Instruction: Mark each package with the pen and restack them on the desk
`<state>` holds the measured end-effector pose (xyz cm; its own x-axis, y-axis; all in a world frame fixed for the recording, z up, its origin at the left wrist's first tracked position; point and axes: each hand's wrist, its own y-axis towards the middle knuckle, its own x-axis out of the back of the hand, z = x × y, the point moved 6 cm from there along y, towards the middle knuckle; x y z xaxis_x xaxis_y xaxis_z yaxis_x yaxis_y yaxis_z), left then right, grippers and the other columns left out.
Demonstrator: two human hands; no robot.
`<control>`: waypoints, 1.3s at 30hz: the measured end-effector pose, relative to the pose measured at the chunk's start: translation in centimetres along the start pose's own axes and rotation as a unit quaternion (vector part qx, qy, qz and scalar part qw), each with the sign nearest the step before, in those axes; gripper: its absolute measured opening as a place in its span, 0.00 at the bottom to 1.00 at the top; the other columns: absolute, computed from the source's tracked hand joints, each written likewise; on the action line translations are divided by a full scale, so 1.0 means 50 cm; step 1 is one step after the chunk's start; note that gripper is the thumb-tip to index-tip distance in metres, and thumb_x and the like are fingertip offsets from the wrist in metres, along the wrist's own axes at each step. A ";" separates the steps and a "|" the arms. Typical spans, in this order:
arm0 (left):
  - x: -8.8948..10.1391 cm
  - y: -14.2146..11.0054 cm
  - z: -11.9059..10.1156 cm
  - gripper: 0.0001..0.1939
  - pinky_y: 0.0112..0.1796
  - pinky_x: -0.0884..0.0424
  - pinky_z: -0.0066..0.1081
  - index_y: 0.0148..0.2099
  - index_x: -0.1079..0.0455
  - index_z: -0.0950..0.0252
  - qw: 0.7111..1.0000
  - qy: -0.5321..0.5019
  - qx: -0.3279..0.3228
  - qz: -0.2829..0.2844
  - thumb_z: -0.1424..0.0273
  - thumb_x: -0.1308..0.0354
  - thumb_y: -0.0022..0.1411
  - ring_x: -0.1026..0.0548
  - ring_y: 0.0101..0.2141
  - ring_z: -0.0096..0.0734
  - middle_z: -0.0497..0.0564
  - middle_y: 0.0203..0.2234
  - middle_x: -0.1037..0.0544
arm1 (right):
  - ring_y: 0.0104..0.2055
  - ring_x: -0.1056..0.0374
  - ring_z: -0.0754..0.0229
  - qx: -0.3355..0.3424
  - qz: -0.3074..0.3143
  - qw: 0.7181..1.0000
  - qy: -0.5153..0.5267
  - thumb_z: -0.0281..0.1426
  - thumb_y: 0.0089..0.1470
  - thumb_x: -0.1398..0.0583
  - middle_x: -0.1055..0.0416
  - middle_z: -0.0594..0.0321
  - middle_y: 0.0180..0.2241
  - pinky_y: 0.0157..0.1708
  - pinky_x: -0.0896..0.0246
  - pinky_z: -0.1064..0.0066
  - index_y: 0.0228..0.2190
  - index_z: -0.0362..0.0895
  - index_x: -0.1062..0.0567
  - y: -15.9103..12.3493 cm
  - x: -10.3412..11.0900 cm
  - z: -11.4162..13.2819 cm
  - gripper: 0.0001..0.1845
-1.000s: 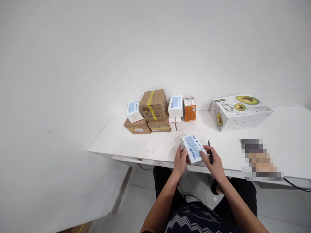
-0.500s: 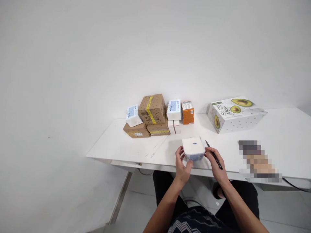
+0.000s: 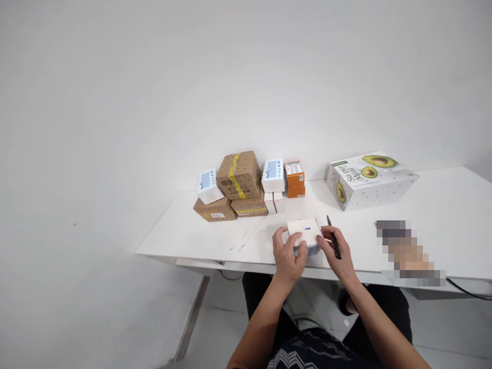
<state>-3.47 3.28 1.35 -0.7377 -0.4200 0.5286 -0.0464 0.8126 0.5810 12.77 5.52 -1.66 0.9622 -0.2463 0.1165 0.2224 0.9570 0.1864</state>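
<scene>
A boxy white-and-blue packet [image 3: 304, 228] lies near the front edge of the white table, with a small blue mark on its white upper face. My left hand [image 3: 289, 253] grips its left side, thumb and a finger pressing over the front top edge. My right hand [image 3: 338, 253] keeps a black pen [image 3: 334, 237] between its fingers, the pen slanting up and away. The right thumb and fingertips also touch the packet's right side. The packet's underside and part of its blue front are hidden by my hands.
Brown cartons with yellow tape [image 3: 239, 175] are stacked at the back left. Similar packets [image 3: 273, 175] and orange boxes [image 3: 295, 180] stand beside them. A large avocado-print box [image 3: 371, 182] is at the back right. A pixelated item [image 3: 409, 251] lies near the front right edge.
My left thumb and fingers have moved up from the packet's side onto its top edge. The right hand has shifted slightly left, and the pen stands steeper. The view has shifted slightly.
</scene>
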 end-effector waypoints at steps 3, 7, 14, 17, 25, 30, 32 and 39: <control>0.014 -0.006 -0.021 0.11 0.52 0.35 0.46 0.46 0.28 0.62 0.996 0.050 -0.061 -0.036 0.71 0.45 0.60 0.35 0.52 0.45 0.59 0.48 0.36 | 0.39 0.30 0.56 0.008 -0.010 1.000 0.003 0.42 0.53 0.40 0.27 0.59 0.37 0.39 0.33 0.63 0.38 0.47 0.30 0.008 0.013 0.015 0.15; 0.015 -0.021 -0.049 0.14 0.51 0.36 0.45 0.47 0.29 0.61 0.986 0.066 -0.146 -0.048 0.74 0.43 0.58 0.33 0.51 0.46 0.58 0.46 0.29 | 0.36 0.28 0.55 0.020 -0.081 0.993 0.088 0.45 0.58 0.47 0.25 0.56 0.35 0.41 0.33 0.58 0.41 0.44 0.28 0.021 0.049 0.063 0.19; -0.011 -0.017 -0.053 0.17 0.49 0.39 0.44 0.52 0.32 0.61 0.987 0.084 -0.135 0.008 0.73 0.45 0.60 0.30 0.51 0.46 0.57 0.45 0.24 | 0.33 0.28 0.57 0.042 -0.036 0.986 0.156 0.43 0.55 0.43 0.26 0.58 0.32 0.38 0.32 0.60 0.37 0.45 0.27 0.032 0.033 0.161 0.15; -0.013 -0.014 -0.054 0.15 0.48 0.38 0.42 0.51 0.32 0.61 0.986 0.097 -0.136 0.006 0.72 0.46 0.60 0.29 0.50 0.45 0.57 0.45 0.24 | 0.26 0.32 0.61 0.034 0.014 0.995 0.089 0.35 0.49 0.37 0.30 0.67 0.23 0.31 0.34 0.67 0.31 0.47 0.30 0.043 -0.002 0.174 0.08; -0.001 -0.015 -0.055 0.12 0.47 0.38 0.39 0.46 0.29 0.64 0.981 0.097 -0.154 -0.063 0.73 0.46 0.59 0.28 0.48 0.40 0.53 0.41 0.22 | 0.22 0.38 0.65 -0.016 0.124 0.989 0.083 0.41 0.56 0.42 0.34 0.69 0.20 0.23 0.40 0.73 0.26 0.47 0.37 0.069 -0.089 0.126 0.13; 0.008 -0.014 -0.045 0.13 0.46 0.36 0.40 0.47 0.29 0.66 0.983 0.084 -0.144 -0.080 0.72 0.48 0.61 0.30 0.46 0.41 0.57 0.43 0.25 | 0.25 0.35 0.64 -0.050 0.158 0.983 0.079 0.43 0.57 0.45 0.31 0.66 0.24 0.27 0.37 0.72 0.30 0.46 0.31 0.074 -0.086 0.112 0.13; 0.008 -0.013 -0.043 0.13 0.47 0.36 0.41 0.48 0.29 0.66 0.983 0.092 -0.140 -0.075 0.71 0.48 0.61 0.31 0.47 0.42 0.58 0.44 0.26 | 0.26 0.35 0.64 -0.049 0.180 0.979 0.078 0.41 0.57 0.45 0.31 0.66 0.25 0.28 0.37 0.71 0.32 0.45 0.29 0.077 -0.085 0.113 0.13; 0.007 -0.014 -0.038 0.12 0.47 0.37 0.41 0.46 0.28 0.64 0.983 0.104 -0.132 -0.073 0.71 0.47 0.61 0.31 0.46 0.42 0.56 0.41 0.25 | 0.23 0.40 0.66 0.048 0.153 0.987 -0.030 0.35 0.53 0.43 0.36 0.69 0.21 0.24 0.42 0.73 0.27 0.45 0.32 0.073 -0.084 0.121 0.07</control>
<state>-2.42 1.77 2.31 -0.5816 -0.6206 0.5259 0.0540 0.6156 0.7862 8.61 9.12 4.42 0.9705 0.0399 0.2379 -0.0951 0.9696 0.2253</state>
